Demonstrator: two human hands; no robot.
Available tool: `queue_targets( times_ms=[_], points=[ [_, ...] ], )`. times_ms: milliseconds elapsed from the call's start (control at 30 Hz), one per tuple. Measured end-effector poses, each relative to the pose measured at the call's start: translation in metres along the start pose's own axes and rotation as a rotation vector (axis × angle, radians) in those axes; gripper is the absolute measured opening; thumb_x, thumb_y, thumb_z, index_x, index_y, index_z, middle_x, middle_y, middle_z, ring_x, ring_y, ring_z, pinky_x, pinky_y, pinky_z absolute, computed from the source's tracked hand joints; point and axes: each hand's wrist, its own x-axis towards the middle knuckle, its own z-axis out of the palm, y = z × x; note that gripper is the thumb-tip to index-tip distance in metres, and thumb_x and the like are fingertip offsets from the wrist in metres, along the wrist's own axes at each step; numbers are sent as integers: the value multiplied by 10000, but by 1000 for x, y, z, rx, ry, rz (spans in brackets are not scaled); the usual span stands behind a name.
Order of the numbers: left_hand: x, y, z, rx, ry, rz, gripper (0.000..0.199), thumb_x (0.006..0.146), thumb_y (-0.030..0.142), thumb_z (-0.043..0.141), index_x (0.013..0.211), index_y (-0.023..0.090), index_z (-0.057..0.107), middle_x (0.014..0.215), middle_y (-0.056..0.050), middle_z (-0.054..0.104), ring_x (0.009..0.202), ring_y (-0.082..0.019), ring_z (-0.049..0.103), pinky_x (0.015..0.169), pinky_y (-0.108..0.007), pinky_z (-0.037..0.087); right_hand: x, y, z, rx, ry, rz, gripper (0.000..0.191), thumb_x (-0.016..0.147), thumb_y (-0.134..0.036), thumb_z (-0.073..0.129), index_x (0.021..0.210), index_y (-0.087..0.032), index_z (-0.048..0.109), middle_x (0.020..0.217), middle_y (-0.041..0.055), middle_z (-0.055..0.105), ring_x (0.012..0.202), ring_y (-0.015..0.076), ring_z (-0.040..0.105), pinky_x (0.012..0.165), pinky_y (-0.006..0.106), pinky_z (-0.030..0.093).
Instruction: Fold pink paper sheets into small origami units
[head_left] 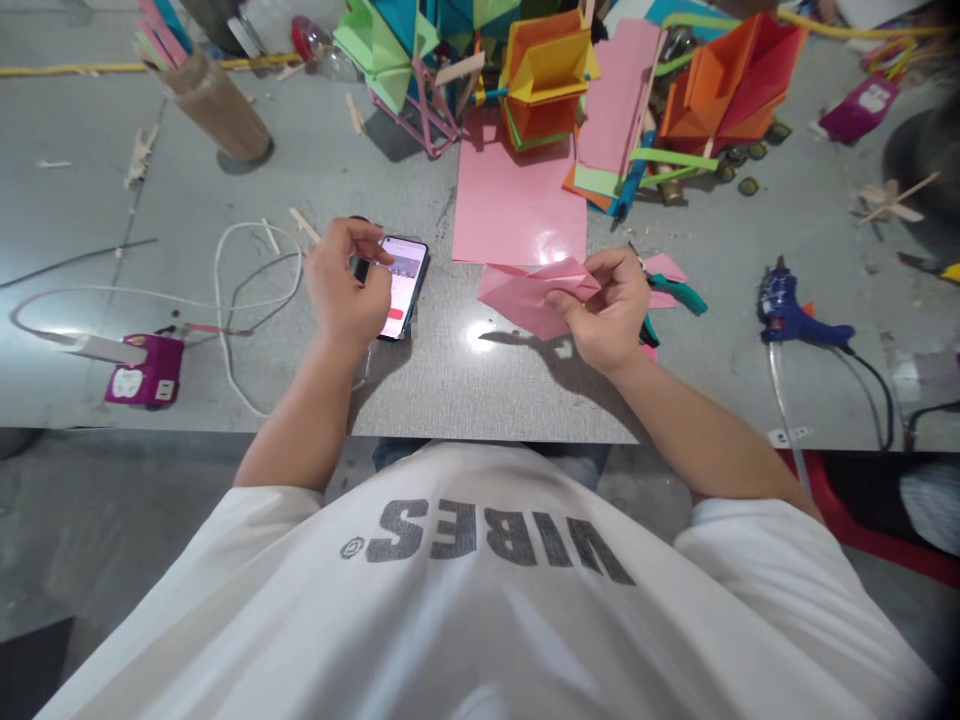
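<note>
A folded piece of pink paper (529, 300) is pinched between the thumb and fingers of my right hand (616, 305), raised a little above the grey table. My left hand (349, 285) hovers at the left edge of a lit phone (405, 280); its fingers are bent but apart, with nothing held. Behind the folded piece lies a flat pink sheet (517, 205). Teal-handled scissors (679, 292) and pink paper scraps (666, 265) lie just beyond my right hand, which partly covers them.
Orange and yellow folded-paper shapes (547, 75) crowd the back. A blue glue gun (799, 315) rests at the right. On the left are a purple power adapter (146, 370), a looping white cable (217, 290) and a brown cup (225, 110). The table's front edge runs before my body.
</note>
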Motion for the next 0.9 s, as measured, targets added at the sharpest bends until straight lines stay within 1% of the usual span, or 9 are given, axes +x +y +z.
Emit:
queue_targets(
  times_ms=[33,67,133,167,233,367,500,700,900],
  points=[
    [-3,5,6,-86,64,10,378,1026,507,939,1282,278,780,1069,9,851,1063,-222,816,1122,-543,599,-1,-1,1,17,-10,7,643,906,-735,1081,1074,-345,598,999,14,550,880,263,614,800,472,643],
    [-7,11,14,-182,38,9,421,997,580,981,1235,279,806,1040,1,867,1018,-221,833,1049,-514,628,-3,-2,2,31,-25,25,649,892,-728,1082,1075,-346,591,1001,14,544,886,265,607,806,473,633],
    [-18,27,31,-328,-170,-61,505,974,714,1019,1175,278,861,1090,-60,919,1034,-273,878,980,-488,685,-7,-6,5,44,-66,75,649,870,-687,1080,1072,-346,565,998,14,535,902,271,595,815,472,613],
    [-25,35,39,-374,-274,-98,541,943,747,1053,1131,269,880,1079,-83,930,993,-288,883,917,-471,699,-9,-9,7,48,-86,95,640,861,-658,1071,1070,-345,553,990,12,530,901,272,587,811,467,600],
    [-37,47,52,-401,-367,-137,501,959,724,1074,1063,262,911,1000,-89,928,881,-273,856,807,-433,688,-14,-14,10,60,-113,101,609,843,-611,1031,1070,-343,534,968,1,511,876,262,566,790,449,576],
    [-51,57,61,-335,-328,-124,351,1049,602,1037,933,288,932,830,-59,880,745,-241,789,687,-392,646,-18,-17,10,33,-155,113,593,834,-529,1015,1106,-341,523,984,-16,474,888,245,578,807,431,599],
    [-55,58,61,-379,-317,-144,370,1077,583,1007,895,269,933,850,-86,905,777,-275,858,715,-418,707,-18,-11,6,42,-178,107,611,866,-468,1079,1129,-345,542,1015,-7,516,924,252,624,832,440,642],
    [-60,59,66,-425,-309,-166,375,1099,574,975,892,266,927,837,-82,911,768,-272,892,707,-410,717,-16,-9,4,32,-168,102,568,907,-451,1119,1122,-348,603,989,-1,583,904,265,686,823,469,704],
    [-58,60,62,-464,-307,-203,339,1087,557,1016,968,249,941,909,-101,932,827,-261,911,800,-404,768,-10,-8,0,35,-147,118,543,927,-456,1126,1130,-340,636,991,-4,610,919,258,721,837,462,730]
  ],
)
